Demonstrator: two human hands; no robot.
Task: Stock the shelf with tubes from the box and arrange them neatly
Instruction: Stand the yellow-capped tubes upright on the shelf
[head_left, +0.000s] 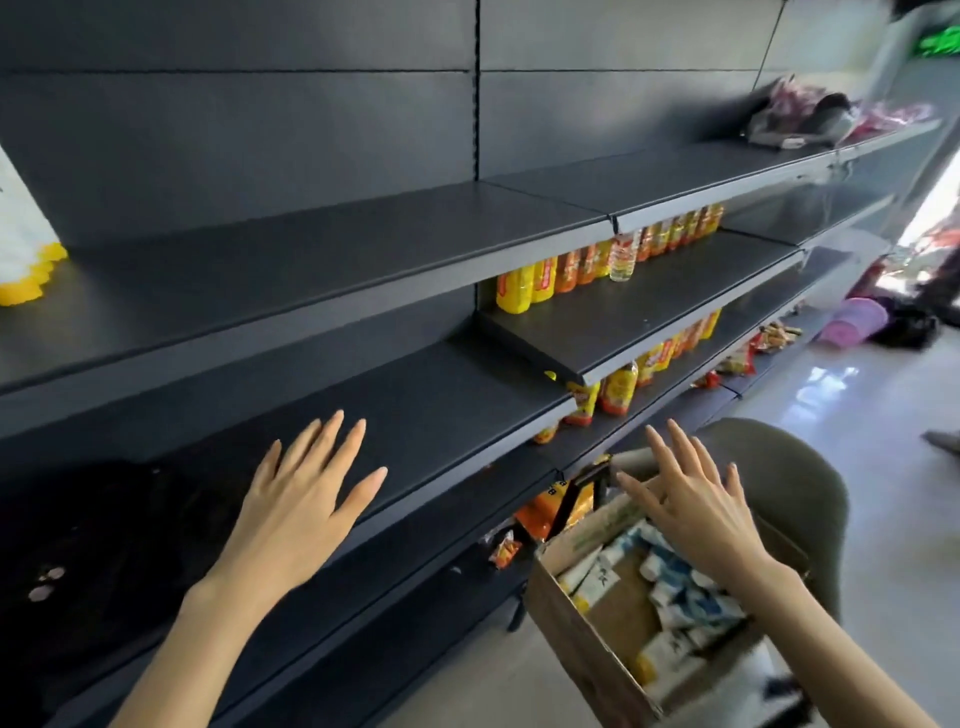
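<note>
Nothing is gripped: 2 hands are seen with fingers straight and spread. The left hand is held flat over the dark shelf. The right hand is held above the open cardboard box, in which white-and-blue tubes are piled loosely (contact cannot be told).

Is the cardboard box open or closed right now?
Open: the top of the box is uncovered, and white-and-blue tubes show inside.
</note>
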